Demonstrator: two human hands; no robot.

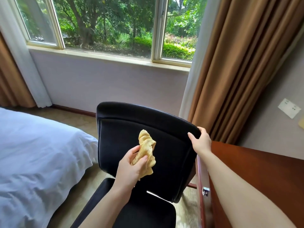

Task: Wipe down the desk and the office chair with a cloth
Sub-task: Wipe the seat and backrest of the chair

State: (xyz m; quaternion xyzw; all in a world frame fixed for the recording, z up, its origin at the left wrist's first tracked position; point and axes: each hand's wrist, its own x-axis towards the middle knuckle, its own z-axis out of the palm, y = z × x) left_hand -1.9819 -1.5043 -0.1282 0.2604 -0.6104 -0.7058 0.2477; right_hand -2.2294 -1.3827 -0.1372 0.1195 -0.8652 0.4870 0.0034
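Note:
A black office chair (125, 129) stands in front of me, its backrest facing me and its seat low in the view. My left hand (131, 168) grips a crumpled yellow cloth (147, 145) against the front of the backrest. My right hand (200, 142) grips the backrest's upper right corner, thumb on the front and fingers curled over the edge. The reddish-brown wooden desk (255, 170) lies at the right, under my right forearm.
A bed with white sheets (36, 153) fills the left. A window and brown curtains (238, 71) stand beyond the chair. A wall socket plate (288, 108) is at the far right. Carpet shows between bed and chair. A metal drawer knob (205, 190) sticks out of the desk's edge.

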